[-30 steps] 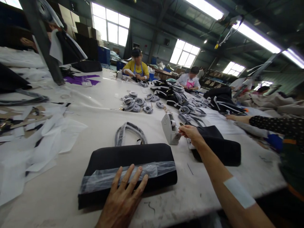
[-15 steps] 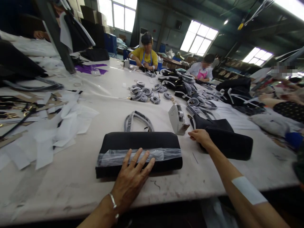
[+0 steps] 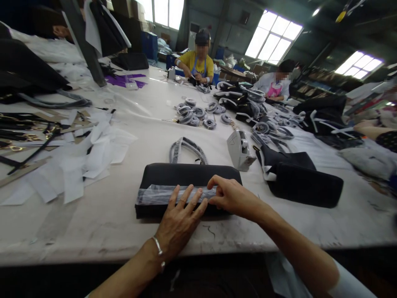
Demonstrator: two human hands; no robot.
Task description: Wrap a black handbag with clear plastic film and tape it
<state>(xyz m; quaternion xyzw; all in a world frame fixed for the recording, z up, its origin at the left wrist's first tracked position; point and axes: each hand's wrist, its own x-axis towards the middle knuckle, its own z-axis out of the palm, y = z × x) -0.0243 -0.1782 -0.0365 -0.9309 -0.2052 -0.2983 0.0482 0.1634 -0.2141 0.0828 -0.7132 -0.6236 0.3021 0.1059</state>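
Observation:
A black handbag (image 3: 192,171) lies at the near edge of the white table, a plastic-wrapped handle (image 3: 187,145) behind it. Clear plastic wrap (image 3: 155,194) stretches across the bag's front. My left hand (image 3: 182,219) rests on the wrap, fingers spread. Just right of it, my right hand (image 3: 235,198) touches the wrap with thumb and forefinger bent together; anything between them is too small to make out. A grey tape dispenser (image 3: 240,151) stands behind my right hand. Farther right lies another black bag (image 3: 307,182) with a white strip on its side.
White sheets (image 3: 96,153) and black straps with gold clasps (image 3: 27,134) cover the left side. Several wrapped coiled straps (image 3: 194,111) sit mid-table, beside a pile of black bags (image 3: 238,99). Co-workers sit across the table, one in a yellow shirt (image 3: 206,64).
My right hand has moved left from beside the tape dispenser onto the wrap on the handbag. My left hand stays flat on the bag. The camera view has shifted slightly.

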